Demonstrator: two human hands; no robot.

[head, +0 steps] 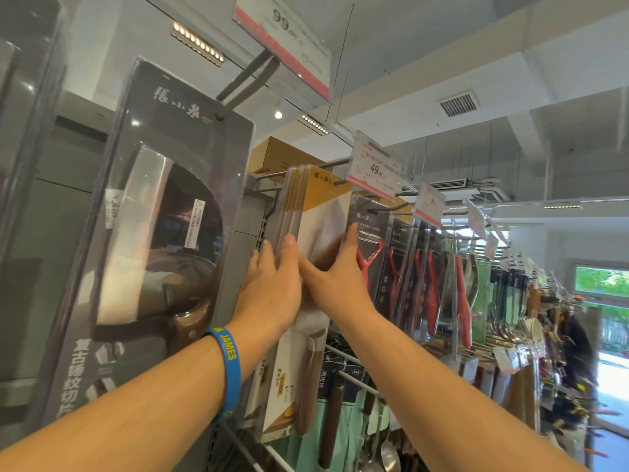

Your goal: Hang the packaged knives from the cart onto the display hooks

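Left hand [272, 287] grips the knife packs [323, 202], right hand [335, 277] presses them open-palmed; jostling could slip one off the hook [338, 181] end.

Grey display wall [248, 212], metal hooks: upper hook [245, 83], with 99 price tag [282, 46], carries one large dark cleaver pack [163, 233]; middle hook [272, 174], with 49 price tag [376, 168], carries stacked white-and-yellow knife packs [316, 206]; hooks to the right carry red-handled peeler packs [371, 257].
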